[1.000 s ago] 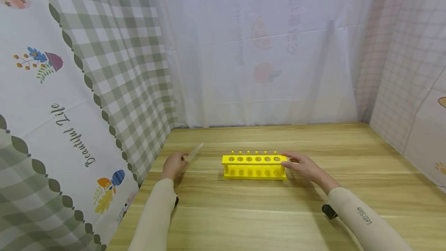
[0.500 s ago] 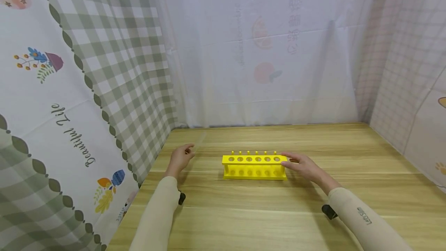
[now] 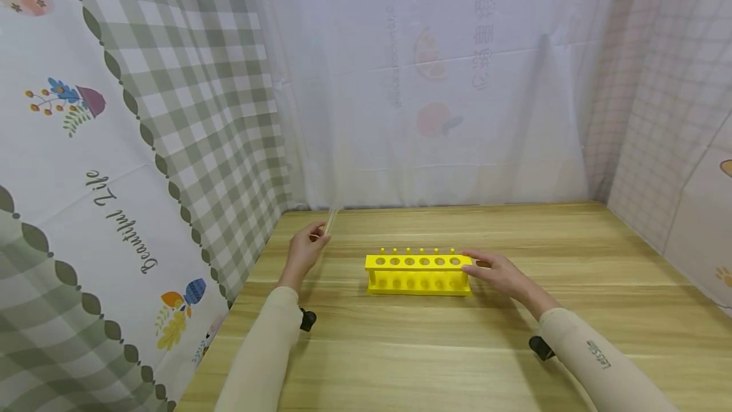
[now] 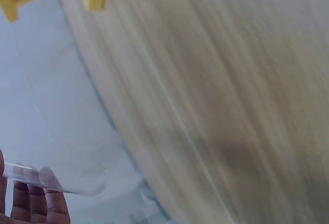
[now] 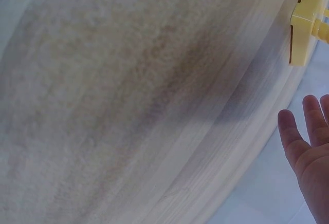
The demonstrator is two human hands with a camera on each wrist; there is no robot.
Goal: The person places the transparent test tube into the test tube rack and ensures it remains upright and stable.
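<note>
A clear test tube (image 3: 330,221) with a rounded end rises at a slant from my left hand (image 3: 305,252), which pinches it between thumb and fingers over the left part of the table. In the left wrist view the test tube (image 4: 77,179) passes across the fingers. The yellow test tube rack (image 3: 417,267) stands upright in the middle, a row of round holes along its top bar and a row of pegs behind. At the rack's right end, my right hand (image 3: 506,278) grips the top bar, thumb in front and fingers behind.
The wooden table (image 3: 423,348) ends at a white hanging cloth (image 3: 366,113) along the back. A green checked cloth (image 3: 194,81) closes off the left side, and another light cloth (image 3: 675,113) hangs at the right.
My left hand has moved to the right and farther back, turning the test tube steeper. My right hand and the rack have stayed in place.
</note>
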